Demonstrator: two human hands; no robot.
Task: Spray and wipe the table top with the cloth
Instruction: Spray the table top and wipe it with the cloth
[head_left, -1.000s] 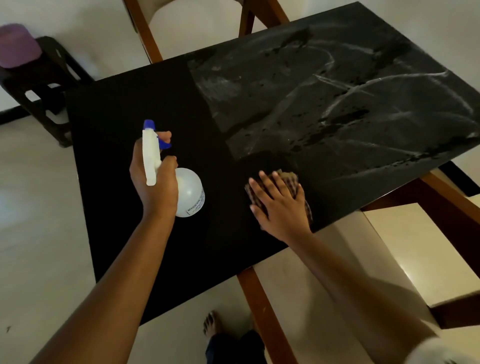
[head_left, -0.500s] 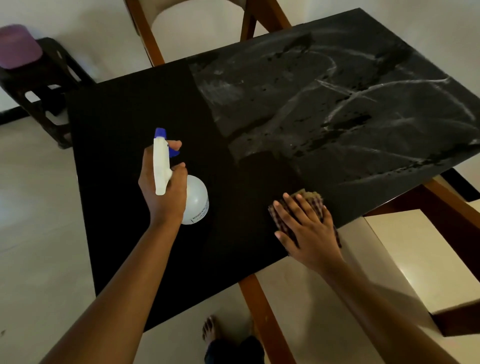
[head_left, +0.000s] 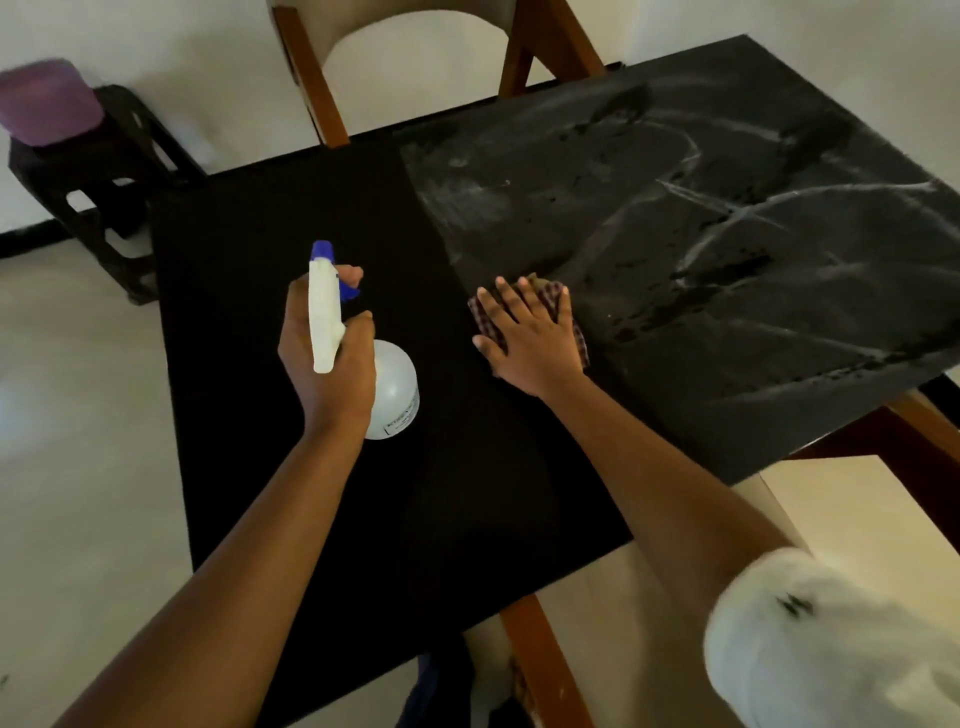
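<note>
The black table top (head_left: 270, 426) fills the middle of the view; its right half is streaked with wet smears and droplets. My left hand (head_left: 327, 364) holds a white spray bottle (head_left: 395, 389) with a blue nozzle, raised a little above the table's left part, one finger on the trigger. My right hand (head_left: 530, 338) lies flat with fingers spread on a checked cloth (head_left: 558, 301), pressing it onto the table near the edge of the wet area. Most of the cloth is hidden under the palm.
A wooden chair (head_left: 415, 62) stands at the table's far side. A dark stool (head_left: 104, 187) with a purple object (head_left: 47, 104) on it sits at the far left. Wooden table legs (head_left: 540, 660) show below the near edge, pale floor around.
My right hand slid the cloth toward the near right edge of the table, then back away from me toward the table's middle. The left hand kept the bottle nearly still.
</note>
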